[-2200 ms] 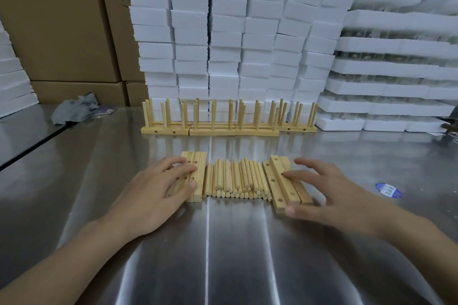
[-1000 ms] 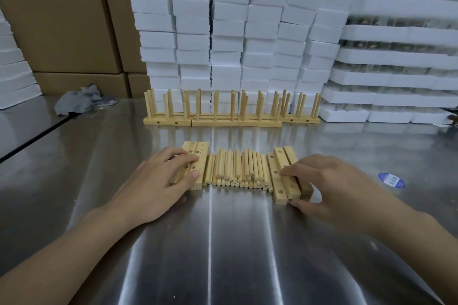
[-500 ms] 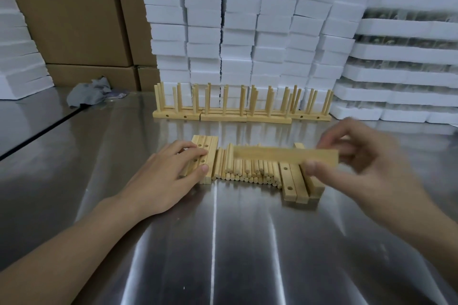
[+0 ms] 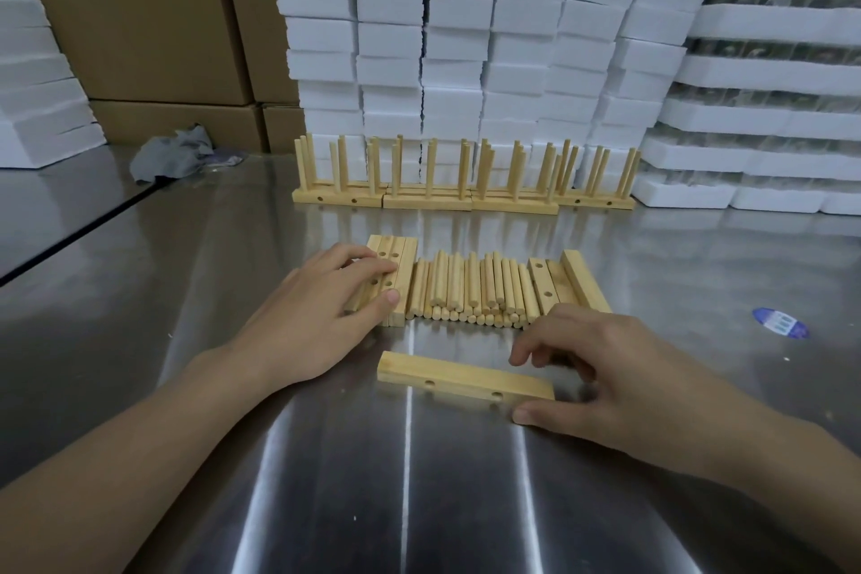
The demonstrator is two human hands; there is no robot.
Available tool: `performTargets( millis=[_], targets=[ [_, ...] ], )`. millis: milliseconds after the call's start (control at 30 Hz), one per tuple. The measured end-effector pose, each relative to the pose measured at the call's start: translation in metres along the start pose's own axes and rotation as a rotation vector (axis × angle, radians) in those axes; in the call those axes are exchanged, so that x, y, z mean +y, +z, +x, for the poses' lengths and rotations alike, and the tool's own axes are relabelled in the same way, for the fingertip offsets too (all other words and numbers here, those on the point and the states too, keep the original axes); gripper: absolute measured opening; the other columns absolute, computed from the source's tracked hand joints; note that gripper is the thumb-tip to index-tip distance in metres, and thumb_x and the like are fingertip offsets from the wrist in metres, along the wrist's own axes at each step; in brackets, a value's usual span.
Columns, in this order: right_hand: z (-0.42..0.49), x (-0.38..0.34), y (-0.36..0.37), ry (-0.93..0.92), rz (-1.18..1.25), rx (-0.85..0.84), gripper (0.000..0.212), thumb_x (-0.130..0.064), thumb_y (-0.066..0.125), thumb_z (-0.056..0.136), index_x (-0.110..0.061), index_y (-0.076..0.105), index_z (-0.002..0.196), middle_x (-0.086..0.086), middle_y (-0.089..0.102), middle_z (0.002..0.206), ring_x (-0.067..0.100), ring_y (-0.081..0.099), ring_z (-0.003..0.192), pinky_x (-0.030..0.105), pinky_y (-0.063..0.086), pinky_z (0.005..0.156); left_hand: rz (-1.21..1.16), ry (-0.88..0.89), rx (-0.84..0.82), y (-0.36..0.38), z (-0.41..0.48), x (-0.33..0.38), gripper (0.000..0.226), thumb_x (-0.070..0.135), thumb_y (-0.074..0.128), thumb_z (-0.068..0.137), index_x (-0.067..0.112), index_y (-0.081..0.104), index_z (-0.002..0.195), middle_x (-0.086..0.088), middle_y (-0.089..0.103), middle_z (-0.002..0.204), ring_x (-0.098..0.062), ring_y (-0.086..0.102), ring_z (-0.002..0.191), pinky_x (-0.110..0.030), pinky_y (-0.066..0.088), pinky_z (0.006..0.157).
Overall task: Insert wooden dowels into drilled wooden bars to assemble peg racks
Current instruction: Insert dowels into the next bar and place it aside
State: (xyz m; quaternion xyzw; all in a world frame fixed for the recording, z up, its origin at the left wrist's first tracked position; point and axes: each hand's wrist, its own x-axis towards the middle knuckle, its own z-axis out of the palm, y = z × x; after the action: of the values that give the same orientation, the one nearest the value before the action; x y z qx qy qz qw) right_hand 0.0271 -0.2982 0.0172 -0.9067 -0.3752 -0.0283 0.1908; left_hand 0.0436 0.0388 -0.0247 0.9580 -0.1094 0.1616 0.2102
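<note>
Wooden parts lie before you on the steel worktop (image 4: 419, 503): one single bar (image 4: 456, 380) lies crosswise nearest you, two holes showing in its near face, and your right hand (image 4: 619, 382) pinches its right end, thumb on the near side, curled fingers on the far side. Your left hand (image 4: 321, 322) rests flat, fingers relaxed, on what look like four left bars (image 4: 405, 266) beside a pile of loose dowels (image 4: 470, 289), too many to count, with three right bars (image 4: 559, 284) touching the pile's other side. Four finished racks (image 4: 428, 200) stand in a row farther back, before stacked white foam blocks (image 4: 466, 61).
</note>
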Motion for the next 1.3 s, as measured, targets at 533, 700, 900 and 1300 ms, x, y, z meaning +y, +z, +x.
performTargets(
  millis=[533,700,900,1300],
  targets=[
    [-0.002,-0.014,0.005,0.029,0.050,0.039,0.051,-0.088,0.040,0.089,-0.050,0.063,0.115,-0.029,0.062,0.107,0.001,0.062,0.091,0.016,0.049,0.069,-0.006,0.010,0.004,0.000,0.001,0.000,0.058,0.073,0.037,0.100,0.044,0.055,0.147,0.026,0.045,0.144,0.000,0.039,0.138,-0.041,0.038,0.116],
    [-0.002,-0.024,0.011,0.019,0.144,0.035,0.017,-0.052,0.070,0.092,-0.041,0.070,0.104,-0.022,0.069,0.094,0.007,0.066,0.085,0.017,0.049,0.067,-0.017,-0.005,-0.008,-0.001,0.001,0.002,0.069,0.080,0.030,0.094,0.044,0.055,0.148,0.025,0.045,0.144,0.000,0.039,0.137,-0.042,0.038,0.117],
    [-0.004,-0.019,0.002,-0.009,0.036,-0.040,0.023,-0.060,0.060,0.094,-0.045,0.071,0.108,-0.028,0.056,0.108,-0.001,0.057,0.101,0.012,0.044,0.075,-0.014,-0.004,-0.009,-0.001,0.001,0.002,0.071,0.080,0.029,0.094,0.044,0.054,0.149,0.024,0.045,0.146,-0.002,0.039,0.138,-0.043,0.038,0.117],
    [-0.003,-0.020,0.005,-0.051,-0.043,-0.093,0.029,-0.068,0.059,0.093,-0.056,0.060,0.119,-0.030,0.057,0.108,-0.005,0.055,0.101,0.019,0.048,0.075,-0.006,-0.001,-0.003,0.002,0.002,-0.002,0.067,0.079,0.031,0.095,0.045,0.054,0.148,0.027,0.044,0.144,0.001,0.038,0.136,-0.035,0.036,0.111]
  ],
)
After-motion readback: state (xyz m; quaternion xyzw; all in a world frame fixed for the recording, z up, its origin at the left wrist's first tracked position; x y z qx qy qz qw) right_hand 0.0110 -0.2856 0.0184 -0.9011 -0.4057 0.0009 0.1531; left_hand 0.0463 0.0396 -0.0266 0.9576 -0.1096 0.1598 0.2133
